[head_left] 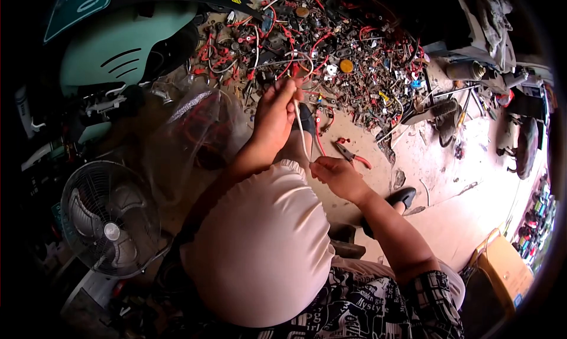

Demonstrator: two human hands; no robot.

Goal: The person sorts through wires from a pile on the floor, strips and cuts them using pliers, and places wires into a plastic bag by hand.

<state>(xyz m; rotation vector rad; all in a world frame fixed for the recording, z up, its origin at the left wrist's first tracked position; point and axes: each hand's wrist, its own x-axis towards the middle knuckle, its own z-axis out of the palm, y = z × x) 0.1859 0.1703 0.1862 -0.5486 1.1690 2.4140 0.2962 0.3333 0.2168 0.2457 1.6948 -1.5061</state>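
A white cable [303,129] runs between my two hands, slightly bowed. My left hand [276,116] is closed around its upper part, where a red piece [295,71] sticks out past the fingertips. Lower down, my right hand [338,175] pinches the cable near its other end; that end is partly hidden by the fingers. Pliers with red handles [352,155] lie on the floor just beyond my right hand. A red wire [319,132] lies beside the cable on the ground.
A wide heap of small parts and wires [354,61] covers the floor ahead. A fan [111,230] and a clear plastic bag [201,126] stand on the left, below a green scooter body [112,49]. A cardboard box [502,268] sits at right. A light cap [260,244] blocks the lower middle.
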